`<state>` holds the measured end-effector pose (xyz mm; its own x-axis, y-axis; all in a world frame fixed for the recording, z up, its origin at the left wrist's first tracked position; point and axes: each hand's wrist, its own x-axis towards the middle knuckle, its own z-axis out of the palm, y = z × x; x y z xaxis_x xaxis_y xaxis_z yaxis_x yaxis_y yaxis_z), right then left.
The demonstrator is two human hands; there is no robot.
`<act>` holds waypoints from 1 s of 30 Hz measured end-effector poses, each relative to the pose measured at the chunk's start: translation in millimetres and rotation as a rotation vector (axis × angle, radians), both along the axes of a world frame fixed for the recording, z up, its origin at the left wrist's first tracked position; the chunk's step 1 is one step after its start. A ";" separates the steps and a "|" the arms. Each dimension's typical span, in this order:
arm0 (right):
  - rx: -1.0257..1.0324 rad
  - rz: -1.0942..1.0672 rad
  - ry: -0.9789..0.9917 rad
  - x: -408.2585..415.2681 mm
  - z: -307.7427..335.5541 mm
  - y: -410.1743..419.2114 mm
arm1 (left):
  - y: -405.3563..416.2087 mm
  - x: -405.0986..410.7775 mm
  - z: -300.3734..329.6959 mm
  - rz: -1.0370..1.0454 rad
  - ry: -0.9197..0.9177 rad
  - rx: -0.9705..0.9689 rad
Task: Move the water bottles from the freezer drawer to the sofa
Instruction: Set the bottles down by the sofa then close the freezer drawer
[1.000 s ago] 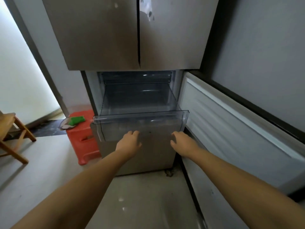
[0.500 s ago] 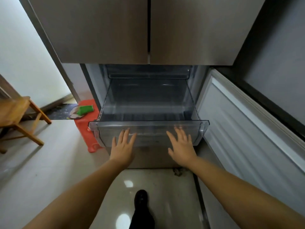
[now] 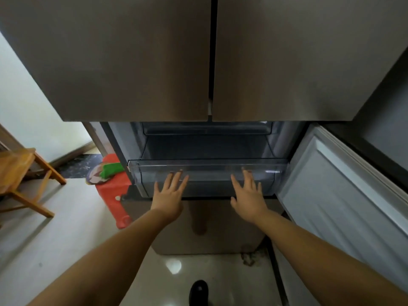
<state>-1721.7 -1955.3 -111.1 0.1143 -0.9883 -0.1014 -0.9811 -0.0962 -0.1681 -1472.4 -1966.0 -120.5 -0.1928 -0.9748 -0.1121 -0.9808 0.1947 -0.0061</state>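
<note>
My left hand (image 3: pixel 169 196) lies flat against the clear front of the freezer drawer (image 3: pixel 207 166), fingers spread apart and pointing up, gripping nothing. My right hand (image 3: pixel 248 197) does the same further along the same front panel, fingers splayed, palm toward the plastic, holding nothing. The two hands are well apart, one toward each side of the drawer.

The drawer stands partly out of the fridge (image 3: pixel 198 58), under the two shut upper doors. Looking down through its open top and clear walls I see only dark, bare plastic; I can make out no water bottles in it, and no sofa shows anywhere in the view. A second clear bin (image 3: pixel 207 130) sits further back and higher inside the compartment.

The freezer door (image 3: pixel 344 195) hangs wide open to my right, its white inner lining facing me. To the left of the fridge, touching its side, stands a red stool (image 3: pixel 114 195) with a green object (image 3: pixel 111 170) and a round flat thing lying on top. Further left is a wooden chair (image 3: pixel 19 171) on the pale tiled floor (image 3: pixel 55 239). The toe of a black shoe (image 3: pixel 198 291) shows on the floor at the bottom edge, between my forearms.
</note>
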 end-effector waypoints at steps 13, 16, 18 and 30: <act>0.092 0.034 0.089 -6.9 6.7 -110.8 | -109.9 3.5 16.4 -0.064 -0.019 0.138; 0.197 0.034 0.059 -8.3 10.2 -120.0 | -119.4 5.6 23.9 -0.091 -0.051 0.201; 0.225 0.029 0.062 -11.5 12.6 -120.3 | -121.2 6.4 28.3 -0.099 -0.062 0.231; -0.084 -0.211 -0.255 -46.4 86.3 -7.4 | -56.7 -101.6 76.1 -0.256 0.190 0.178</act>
<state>-1768.1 -1962.6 -24.9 -0.0824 -0.9965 -0.0136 -0.9082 0.0807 -0.4108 -1574.0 -2022.7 -44.4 -0.4614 -0.8608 -0.2147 -0.8807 0.4152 0.2279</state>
